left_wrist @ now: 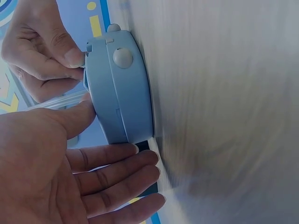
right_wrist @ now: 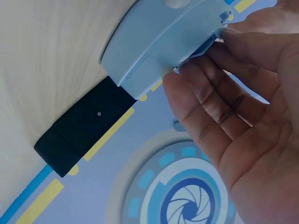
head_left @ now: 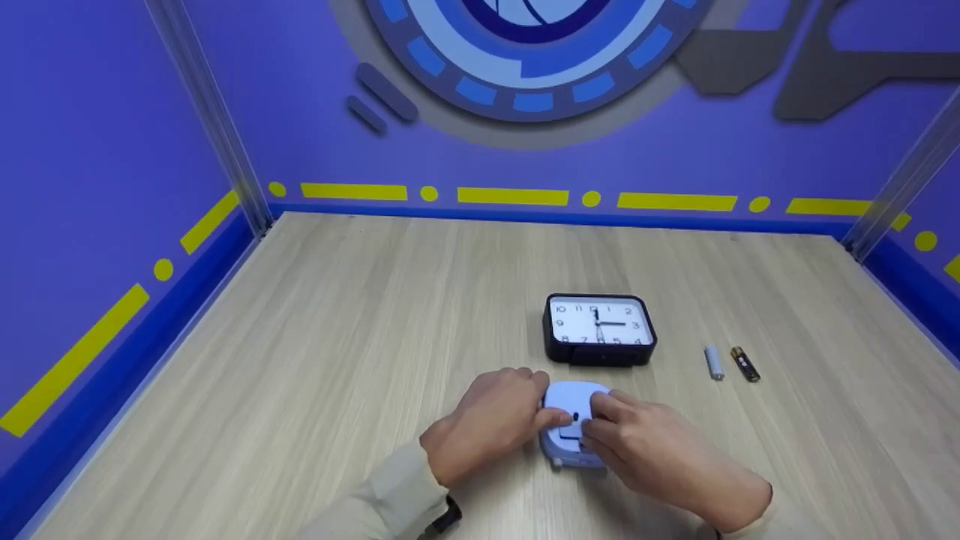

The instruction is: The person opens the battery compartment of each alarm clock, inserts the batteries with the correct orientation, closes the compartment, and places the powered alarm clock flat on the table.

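A small light blue alarm clock (head_left: 571,394) lies back side up on the table. My left hand (head_left: 495,416) steadies it from the left, thumb on the back panel. In the left wrist view the index finger is at the clock's side, with the other fingers extended past it. At the right part of the back, my right hand (head_left: 649,446) pinches the edge of the battery cover (right_wrist: 205,48) between thumb and fingers. That cover stands slightly tilted out of the back in the right wrist view. In the head view, the right fingers hide part of it.
Just beyond the blue clock stands a black rectangular clock (head_left: 598,354) with a white dial. To the right, a pale battery (head_left: 713,363) and a black-and-gold battery (head_left: 745,364) lie side by side on the wooden table (head_left: 360,322). Blue-purple panels (head_left: 465,165) wall in the back and sides.
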The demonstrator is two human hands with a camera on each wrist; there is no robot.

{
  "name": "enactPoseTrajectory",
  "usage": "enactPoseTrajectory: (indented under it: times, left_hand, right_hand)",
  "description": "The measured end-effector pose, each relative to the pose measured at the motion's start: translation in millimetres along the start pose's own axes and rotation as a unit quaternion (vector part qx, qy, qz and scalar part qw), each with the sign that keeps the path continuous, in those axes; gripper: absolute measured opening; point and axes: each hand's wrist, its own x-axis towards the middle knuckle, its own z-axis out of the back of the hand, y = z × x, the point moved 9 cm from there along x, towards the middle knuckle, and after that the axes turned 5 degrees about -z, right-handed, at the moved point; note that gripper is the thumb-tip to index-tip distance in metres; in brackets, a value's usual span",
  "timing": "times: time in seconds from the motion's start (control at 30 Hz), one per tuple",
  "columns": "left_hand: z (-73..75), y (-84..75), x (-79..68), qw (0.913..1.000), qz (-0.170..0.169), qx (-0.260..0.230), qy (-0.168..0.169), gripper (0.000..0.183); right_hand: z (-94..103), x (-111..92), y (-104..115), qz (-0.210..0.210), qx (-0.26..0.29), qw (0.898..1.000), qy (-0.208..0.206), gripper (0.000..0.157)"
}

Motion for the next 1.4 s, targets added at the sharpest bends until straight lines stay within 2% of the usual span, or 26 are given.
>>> enactPoseTrajectory:
  times: [0.23, 0.5, 0.57, 0.7, 0.8, 1.0, 1.4]
  left_hand:
    - [-2.5, 1.8, 1.2, 0.9996, 0.009, -0.019, 0.018, 0.043]
    - [-1.8, 2.1, 0.8, 0.9998, 0.010, -0.017, 0.010, 0.044]
    - [-1.0, 1.8, 0.6, 0.9999, 0.008, -0.014, 0.006, 0.044]
    - [1.1, 1.0, -0.2, 0.9999, 0.001, -0.013, -0.005, 0.042]
    - [2.0, 0.5, -0.8, 0.9998, -0.003, -0.016, -0.010, 0.041]
    - [3.0, 0.3, -1.5, 0.9997, -0.001, -0.019, -0.013, 0.040]
    - [1.2, 1.3, -0.2, 0.9998, 0.007, -0.017, 0.001, 0.042]
  right_hand:
    - [2.9, 0.4, -4.6, -0.019, 0.023, 1.000, -0.007, 0.014]
    - [-1.2, 1.4, -5.9, -0.037, 0.017, 0.998, 0.044, 0.012]
    - [-0.3, 1.7, -4.7, -0.031, 0.014, 0.999, 0.039, 0.014]
    - [5.0, 1.7, 1.0, -0.001, -0.005, 1.000, -0.012, 0.022]
    - [6.6, 1.4, 3.1, 0.006, -0.014, 0.999, -0.035, 0.026]
    - [4.1, 2.1, 1.9, -0.007, 0.000, 1.000, -0.018, 0.027]
    - [-0.7, 1.9, 1.0, -0.011, 0.008, 1.000, 0.000, 0.030]
